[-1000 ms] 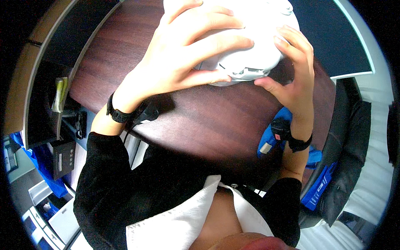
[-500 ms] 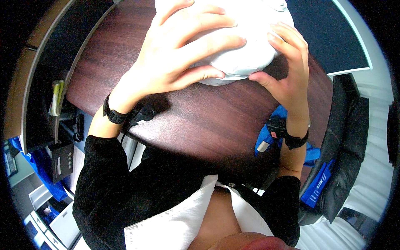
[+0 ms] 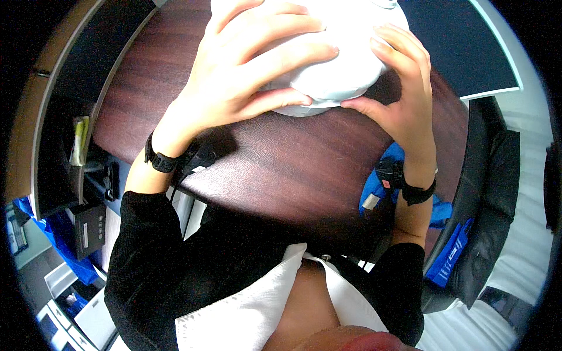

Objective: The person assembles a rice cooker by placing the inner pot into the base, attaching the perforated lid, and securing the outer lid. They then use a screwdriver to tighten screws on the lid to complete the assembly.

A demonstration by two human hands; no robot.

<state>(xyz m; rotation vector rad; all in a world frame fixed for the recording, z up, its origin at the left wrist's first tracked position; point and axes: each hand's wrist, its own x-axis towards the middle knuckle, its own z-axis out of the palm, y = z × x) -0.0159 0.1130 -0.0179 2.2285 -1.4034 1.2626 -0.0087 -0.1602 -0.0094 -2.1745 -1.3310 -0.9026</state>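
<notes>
The white round thing (image 3: 333, 64) has gone up toward 12 o'clock in the picture since a second ago, and both hands went with it. The dark band on its side that showed before is now out of sight.

The left hand (image 3: 246, 76) lies flat over the top of the white round thing, fingers spread wide and curled down over it. The right hand (image 3: 404, 99) cups its side at 3 o'clock, thumb under the bottom edge and fingers bent over the top. So both hands are closed around it, one on each side, and it sits right between them. It looks wider than it is tall, with its long way going from 9 o'clock to 3 o'clock. I cannot tell if it rests on the surface (image 3: 281, 169) or is lifted a bit. The left hand covers more of it; the right hand only holds the edge.

The surface is dark brown wood. Each wrist has a black band; the left one (image 3: 161, 159) is at 8 o'clock from the thing. A blue bag (image 3: 448, 257) sits low by a black chair (image 3: 492, 193) at 4 o'clock.
</notes>
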